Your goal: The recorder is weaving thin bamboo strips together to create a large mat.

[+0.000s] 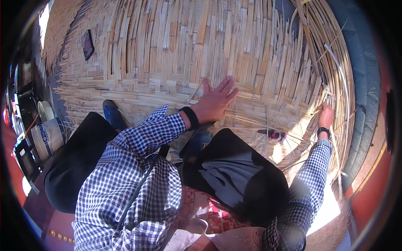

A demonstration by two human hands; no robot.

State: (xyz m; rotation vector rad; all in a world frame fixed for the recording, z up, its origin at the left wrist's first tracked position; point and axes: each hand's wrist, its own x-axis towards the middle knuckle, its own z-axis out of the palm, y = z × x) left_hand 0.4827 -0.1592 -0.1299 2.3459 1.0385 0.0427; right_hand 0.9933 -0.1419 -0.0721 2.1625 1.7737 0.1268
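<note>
A large mat of flat, straw-coloured split reed strips spreads out in front of me. Its near part is woven crosswise, while the far strips run lengthwise. My left hand lies flat on the woven part with its fingers spread. At the mat's right edge, my right hand is closed around reed strips; their ends stick up past the fingers. Exactly how many strips it grips is hidden. Long loose reeds curve along that edge beside the hand.
A dark phone lies on the mat at the far left. Near my right knee is a small pink and black object. At the left stands a white bucket. A grey-green padded cushion borders the right side. My shoes rest on the mat.
</note>
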